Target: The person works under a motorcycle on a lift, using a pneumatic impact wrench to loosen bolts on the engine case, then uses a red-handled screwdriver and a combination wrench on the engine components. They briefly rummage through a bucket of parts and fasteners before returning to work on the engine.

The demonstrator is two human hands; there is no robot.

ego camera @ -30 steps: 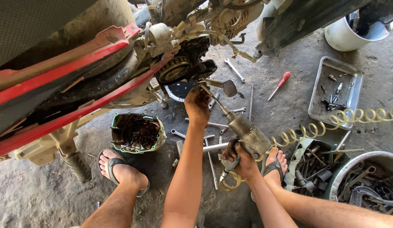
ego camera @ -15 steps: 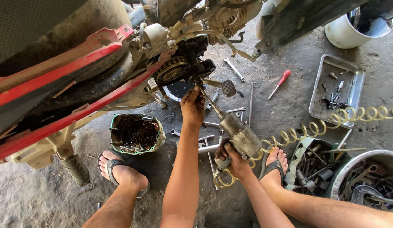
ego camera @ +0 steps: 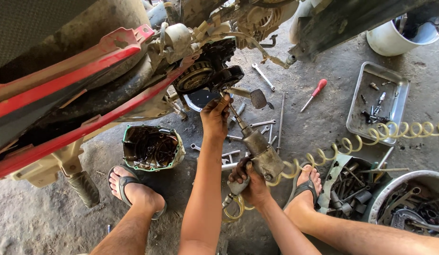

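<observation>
My right hand (ego camera: 247, 182) grips the handle of a dirty air impact wrench (ego camera: 262, 156), whose long shaft (ego camera: 234, 113) points up into the open black engine side (ego camera: 214, 71) of a red motorcycle. My left hand (ego camera: 214, 115) is closed around the front of that shaft, just below the engine. A yellow coiled air hose (ego camera: 370, 137) runs from the wrench to the right. The socket end is hidden behind my left fingers.
A removed engine cover (ego camera: 152, 147) lies by my left foot (ego camera: 134, 189). Wrenches (ego camera: 264, 78) and a red screwdriver (ego camera: 313, 93) lie scattered on the concrete. At right stand a metal tray (ego camera: 398, 101) of small parts, bins of tools (ego camera: 408, 203) and a white bucket (ego camera: 394, 40).
My left hand and the wrench shaft have moved up closer to the engine. The view has shifted slightly.
</observation>
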